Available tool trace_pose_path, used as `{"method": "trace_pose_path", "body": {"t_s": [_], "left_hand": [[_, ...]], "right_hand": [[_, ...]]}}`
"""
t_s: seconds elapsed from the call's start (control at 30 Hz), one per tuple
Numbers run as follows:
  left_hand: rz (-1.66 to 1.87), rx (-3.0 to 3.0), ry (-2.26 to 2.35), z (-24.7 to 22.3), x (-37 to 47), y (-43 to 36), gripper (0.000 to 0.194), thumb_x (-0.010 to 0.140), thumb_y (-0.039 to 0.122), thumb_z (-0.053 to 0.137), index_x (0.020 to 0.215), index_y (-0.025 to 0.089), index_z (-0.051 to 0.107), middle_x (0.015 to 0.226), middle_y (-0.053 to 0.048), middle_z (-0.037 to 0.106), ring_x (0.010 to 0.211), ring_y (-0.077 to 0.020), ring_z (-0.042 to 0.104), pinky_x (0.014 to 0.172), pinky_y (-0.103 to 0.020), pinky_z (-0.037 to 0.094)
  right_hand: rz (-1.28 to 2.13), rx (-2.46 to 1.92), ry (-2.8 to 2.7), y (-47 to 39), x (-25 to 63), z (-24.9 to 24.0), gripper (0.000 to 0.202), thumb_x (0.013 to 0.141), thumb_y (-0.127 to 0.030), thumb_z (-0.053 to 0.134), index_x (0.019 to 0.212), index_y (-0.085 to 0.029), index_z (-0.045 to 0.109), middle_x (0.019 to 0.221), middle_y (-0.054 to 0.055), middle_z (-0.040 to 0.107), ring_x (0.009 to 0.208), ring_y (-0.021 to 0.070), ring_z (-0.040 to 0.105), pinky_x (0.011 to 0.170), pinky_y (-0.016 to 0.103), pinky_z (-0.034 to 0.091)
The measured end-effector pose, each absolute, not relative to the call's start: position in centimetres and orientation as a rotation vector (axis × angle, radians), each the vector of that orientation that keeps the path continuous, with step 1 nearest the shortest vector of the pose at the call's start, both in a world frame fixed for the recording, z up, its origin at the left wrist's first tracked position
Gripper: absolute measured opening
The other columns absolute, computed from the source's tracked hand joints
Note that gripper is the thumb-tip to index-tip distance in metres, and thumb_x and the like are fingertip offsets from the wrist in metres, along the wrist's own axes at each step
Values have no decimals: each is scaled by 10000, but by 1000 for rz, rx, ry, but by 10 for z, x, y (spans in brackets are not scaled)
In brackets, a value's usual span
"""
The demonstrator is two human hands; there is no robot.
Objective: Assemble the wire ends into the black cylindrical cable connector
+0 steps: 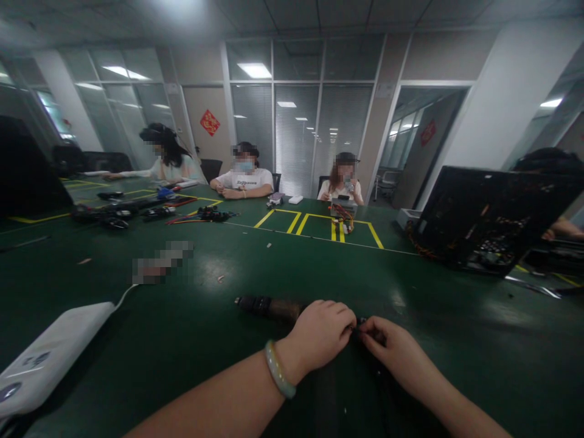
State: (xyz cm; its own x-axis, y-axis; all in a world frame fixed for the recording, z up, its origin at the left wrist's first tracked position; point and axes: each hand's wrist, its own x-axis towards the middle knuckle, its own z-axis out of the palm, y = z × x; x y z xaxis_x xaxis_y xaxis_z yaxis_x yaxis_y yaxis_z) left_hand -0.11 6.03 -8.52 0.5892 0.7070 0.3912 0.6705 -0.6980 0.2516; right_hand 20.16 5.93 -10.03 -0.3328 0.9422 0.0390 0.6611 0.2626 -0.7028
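Observation:
A dark cylindrical tool [269, 306], resembling an electric screwdriver, lies on the green table [182, 347] with its tip toward the left. My left hand [320, 333], with a pale green bangle on the wrist, covers the tool's right end, its fingers curled. Close beside it, my right hand [387, 348] pinches at a small dark part between the two hands. That part is mostly hidden by the fingers, so I cannot make out what it is.
A white power bank [59, 350] with a cable lies at the left. Bundled dark cables [118, 213] sit farther back. An open black computer case [488, 219] stands at the right. Several people sit across the table, near a grey box with wires [343, 208].

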Motion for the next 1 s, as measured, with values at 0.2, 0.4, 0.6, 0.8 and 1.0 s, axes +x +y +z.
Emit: {"method": "trace_pose_path", "body": {"t_s": [0.2, 0.4, 0.6, 0.8, 1.0], "left_hand": [[727, 2703, 1246, -86, 0, 61, 80, 877, 243, 612, 936, 197, 584, 942, -10, 634, 900, -192, 591, 817, -333, 432], [704, 2712, 1192, -84, 0, 61, 37, 889, 193, 585, 921, 203, 601, 952, -3, 638, 931, -178, 586, 849, -316, 425], [733, 2642, 1234, -86, 2, 59, 99, 873, 183, 598, 969, 205, 588, 977, -7, 631, 935, -185, 581, 867, -322, 436], [728, 2618, 1269, -89, 3, 61, 46, 862, 179, 594, 904, 194, 587, 962, -19, 629, 932, -199, 578, 894, -349, 433], [727, 2626, 1234, -88, 3, 61, 87, 861, 140, 586, 926, 197, 597, 955, -11, 634, 931, -191, 574, 884, -336, 432]], "right_hand": [[855, -1443, -2056, 59, 201, -98, 130, 882, -295, 545, 866, -218, 649, 750, -18, 656, 683, 160, 603, 597, 231, 414], [853, -1448, -2018, 57, 198, -98, 161, 893, -317, 540, 846, -212, 653, 734, -17, 647, 672, 159, 591, 581, 231, 400], [842, -1459, -1983, 57, 196, -99, 181, 906, -313, 520, 843, -207, 653, 777, -6, 660, 701, 161, 604, 599, 225, 411], [827, -1445, -1967, 56, 195, -97, 142, 885, -277, 550, 817, -200, 649, 743, -17, 648, 679, 152, 584, 593, 216, 401], [778, -1482, -1987, 56, 196, -99, 120, 874, -233, 558, 811, -195, 653, 732, -16, 649, 668, 148, 583, 584, 217, 386]]}}
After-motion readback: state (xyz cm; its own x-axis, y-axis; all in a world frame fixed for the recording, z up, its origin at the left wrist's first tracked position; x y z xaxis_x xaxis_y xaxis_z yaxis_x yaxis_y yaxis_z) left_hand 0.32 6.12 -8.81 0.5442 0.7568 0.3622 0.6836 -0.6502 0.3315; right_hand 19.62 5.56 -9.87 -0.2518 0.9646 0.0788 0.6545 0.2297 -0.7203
